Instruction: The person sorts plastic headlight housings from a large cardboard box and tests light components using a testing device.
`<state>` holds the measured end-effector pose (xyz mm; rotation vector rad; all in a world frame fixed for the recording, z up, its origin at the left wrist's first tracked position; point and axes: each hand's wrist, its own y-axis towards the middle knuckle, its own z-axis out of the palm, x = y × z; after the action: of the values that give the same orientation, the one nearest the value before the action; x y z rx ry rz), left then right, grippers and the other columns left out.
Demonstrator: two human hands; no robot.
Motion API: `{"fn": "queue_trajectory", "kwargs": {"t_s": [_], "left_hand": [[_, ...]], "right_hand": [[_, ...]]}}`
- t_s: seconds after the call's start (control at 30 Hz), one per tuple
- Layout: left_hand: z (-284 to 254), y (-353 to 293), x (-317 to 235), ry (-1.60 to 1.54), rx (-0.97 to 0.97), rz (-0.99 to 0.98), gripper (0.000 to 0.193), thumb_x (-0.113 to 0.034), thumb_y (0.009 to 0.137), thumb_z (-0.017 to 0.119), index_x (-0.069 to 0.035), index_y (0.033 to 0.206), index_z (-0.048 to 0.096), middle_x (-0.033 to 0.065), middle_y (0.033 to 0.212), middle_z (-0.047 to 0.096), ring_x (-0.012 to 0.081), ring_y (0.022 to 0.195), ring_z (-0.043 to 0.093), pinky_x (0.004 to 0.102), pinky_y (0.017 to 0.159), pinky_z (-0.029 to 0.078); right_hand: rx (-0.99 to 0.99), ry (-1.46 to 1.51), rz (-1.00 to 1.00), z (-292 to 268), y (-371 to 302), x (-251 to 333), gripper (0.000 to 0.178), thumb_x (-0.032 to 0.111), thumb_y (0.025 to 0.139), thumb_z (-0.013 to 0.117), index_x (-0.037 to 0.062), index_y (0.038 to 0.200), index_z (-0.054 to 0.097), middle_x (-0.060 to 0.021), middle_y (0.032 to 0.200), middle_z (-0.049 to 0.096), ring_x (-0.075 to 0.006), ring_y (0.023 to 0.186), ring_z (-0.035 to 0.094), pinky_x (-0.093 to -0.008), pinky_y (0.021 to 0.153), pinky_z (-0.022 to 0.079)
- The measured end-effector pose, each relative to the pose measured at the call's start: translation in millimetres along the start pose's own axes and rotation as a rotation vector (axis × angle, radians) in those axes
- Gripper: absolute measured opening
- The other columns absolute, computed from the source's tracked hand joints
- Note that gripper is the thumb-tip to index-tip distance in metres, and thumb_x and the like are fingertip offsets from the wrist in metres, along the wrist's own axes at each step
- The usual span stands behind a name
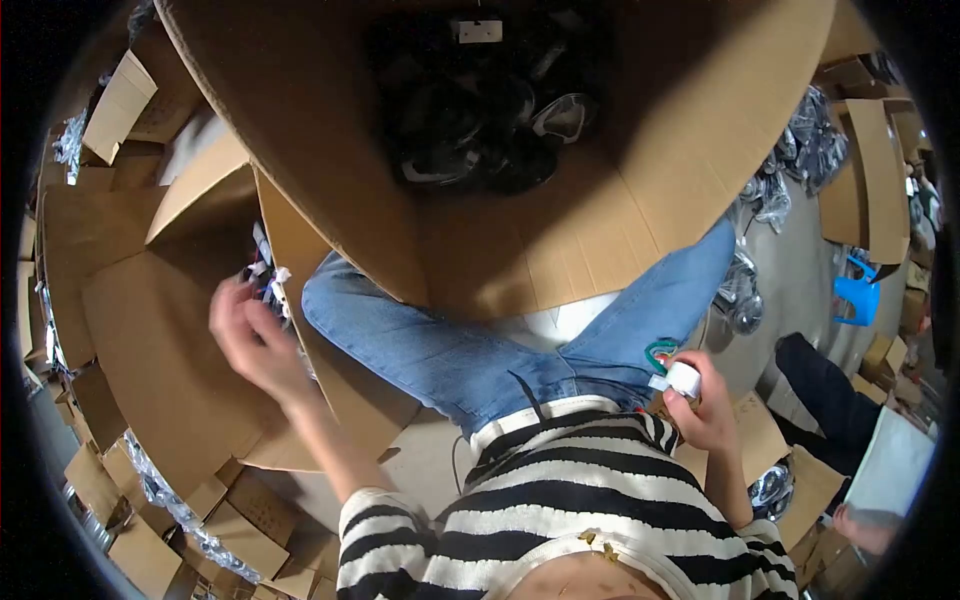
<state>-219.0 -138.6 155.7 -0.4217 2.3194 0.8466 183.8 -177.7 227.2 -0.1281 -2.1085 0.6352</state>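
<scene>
My right hand (pixel 704 402) is closed on a small white round piece (pixel 683 379), like a cap or a short roll; its exact kind is unclear. Beside it, over my right thigh, shows a curled green cord (pixel 658 352) with a bit of red and white. My left hand (pixel 256 338) hangs over the open carton (pixel 165 330) at my left, slightly blurred, thumb apart from the fingers and nothing visible in its grasp. Close to its fingertips, small white and dark items (pixel 268 280) lie by the carton's wall.
A large tall carton (pixel 540 265) stands open between my knees, with dark, shiny wrapped goods (pixel 470 120) deep inside. Plastic-wrapped bundles (pixel 770 190) and a blue stool (pixel 857 292) are at right. Another person's dark-clothed leg (pixel 825 395) is near. More cartons (pixel 235 530) crowd the lower left.
</scene>
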Motion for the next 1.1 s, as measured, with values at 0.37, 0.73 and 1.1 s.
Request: {"fn": "queue_trajectory", "kwargs": {"t_s": [0.37,0.73,1.1], "left_hand": [[320,89,22,0.339,0.806,-0.347,0.049,-0.043,0.076,0.039,0.0,0.1,0.046,0.0163,0.098,0.049,0.0279,0.084,0.049,0.0353,0.078,0.037],[344,81,75,-0.079,1.298,-0.693,0.063,-0.053,0.07,0.041,-0.008,0.113,0.035,0.0143,0.116,0.032,0.0299,0.104,0.033,0.04,0.086,0.029],[284,-24,-4,0.421,0.731,0.277,0.056,-0.052,0.066,0.049,-0.013,0.106,0.045,0.013,0.111,0.039,0.0373,0.105,0.03,0.0482,0.082,0.03]], "right_hand": [[0.077,0.037,0.091,-3,23,-5,0.029,0.008,0.064,0.052,-0.0016,0.089,0.043,-0.0102,0.075,0.05,-0.0162,0.068,0.049,-0.0267,0.063,0.039],[0.085,0.253,0.221,-20,55,-21,0.028,0.009,0.064,0.053,0.0004,0.088,0.044,-0.0052,0.068,0.048,-0.011,0.062,0.046,-0.0232,0.056,0.037],[0.046,0.274,0.202,-24,55,-24,0.027,0.009,0.064,0.052,0.0007,0.088,0.044,-0.0045,0.068,0.046,-0.0101,0.063,0.043,-0.0224,0.055,0.035]]}}
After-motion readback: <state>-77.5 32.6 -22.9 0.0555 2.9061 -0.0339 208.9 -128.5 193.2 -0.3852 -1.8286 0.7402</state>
